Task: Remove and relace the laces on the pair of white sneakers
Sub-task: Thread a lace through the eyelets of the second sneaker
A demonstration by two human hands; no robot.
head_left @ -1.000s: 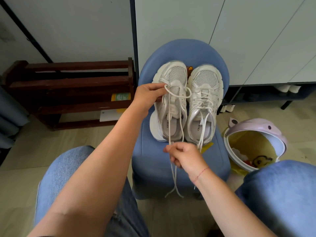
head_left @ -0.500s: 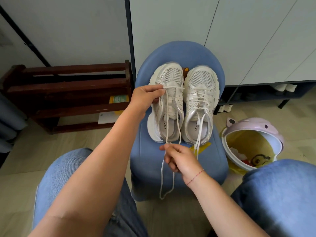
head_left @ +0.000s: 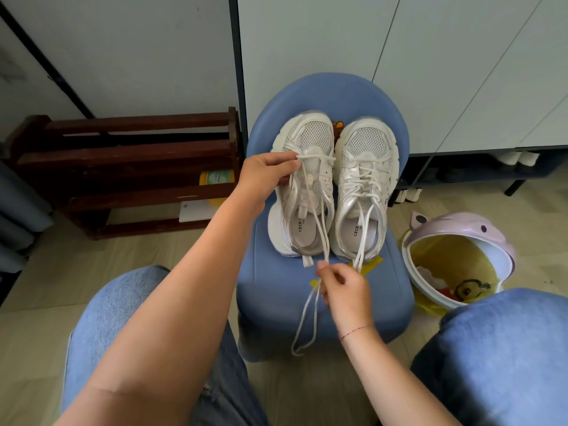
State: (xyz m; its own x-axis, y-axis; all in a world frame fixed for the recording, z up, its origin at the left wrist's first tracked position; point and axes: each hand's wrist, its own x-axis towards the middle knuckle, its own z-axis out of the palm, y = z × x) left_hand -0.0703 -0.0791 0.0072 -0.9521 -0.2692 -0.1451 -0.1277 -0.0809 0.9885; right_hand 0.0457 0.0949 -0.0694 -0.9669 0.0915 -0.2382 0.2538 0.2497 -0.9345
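The left sneaker (head_left: 313, 139) and the right sneaker (head_left: 367, 146), both white, sat side by side on the blue stool (head_left: 276, 290), toes pointing away. The left grip (head_left: 270, 173) was clenched on the lace (head_left: 319, 229), pinching it where it crossed the front eyelets at the left sneaker's outer edge. Two strands ran back over the bare tongue and past the heel! There the right grip (head_left: 344, 290) pinched them, the loose ends dangling over the stool's front. The right sneaker was laced up, and its own ends trailed down to the right grip; whether that grip held those too, I could not tell. A pink bin (head_left: 461, 222) stood on the floor at right, a dark wooden rack (head_left: 123, 155) at left.
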